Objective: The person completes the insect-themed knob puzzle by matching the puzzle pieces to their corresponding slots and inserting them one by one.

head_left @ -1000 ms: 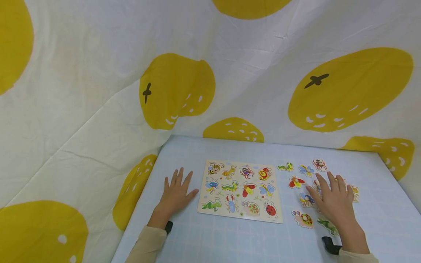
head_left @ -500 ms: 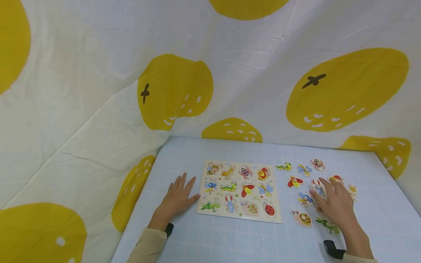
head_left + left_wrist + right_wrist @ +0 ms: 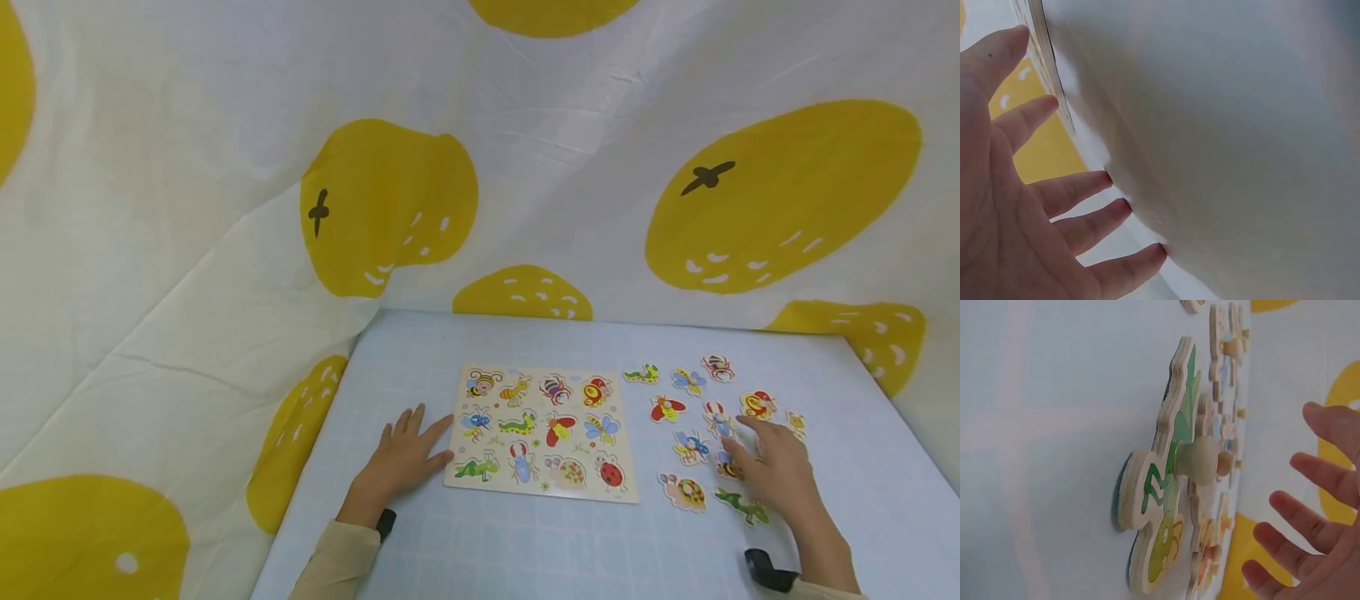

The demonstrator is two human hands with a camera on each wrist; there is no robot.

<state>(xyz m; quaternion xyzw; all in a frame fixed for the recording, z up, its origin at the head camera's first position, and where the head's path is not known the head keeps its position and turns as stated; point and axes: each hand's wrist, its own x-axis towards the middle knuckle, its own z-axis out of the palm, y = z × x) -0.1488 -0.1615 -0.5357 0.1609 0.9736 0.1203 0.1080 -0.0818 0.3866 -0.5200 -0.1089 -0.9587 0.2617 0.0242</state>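
A wooden puzzle board (image 3: 540,493) printed with insects lies mid-table. My left hand (image 3: 397,460) lies spread at its left side, with index finger and thumb at the edge. In the left wrist view the board's edge (image 3: 1054,69) is beside those fingertips. My right hand (image 3: 780,475) hovers over loose knobbed pieces, thumb and index apart, holding nothing. Nearest its fingertips are the stag beetle piece (image 3: 717,419) and the partly hidden bee piece (image 3: 727,465). The grasshopper piece (image 3: 1175,434), with its wooden knob (image 3: 1196,460), stands close in the right wrist view.
More pieces lie right of the board: a snail (image 3: 682,492), a blue fly (image 3: 690,447), a red-winged bug (image 3: 666,408), a caterpillar (image 3: 641,374), a wasp (image 3: 688,382) and a spider (image 3: 717,367). A white cloth with yellow fruit (image 3: 390,208) hangs behind the table.
My right hand has drawn back slightly and its fingers have bent, uncovering the stag beetle and the red-and-yellow piece. The left index finger has spread to the board's edge. The head view has shifted slightly.
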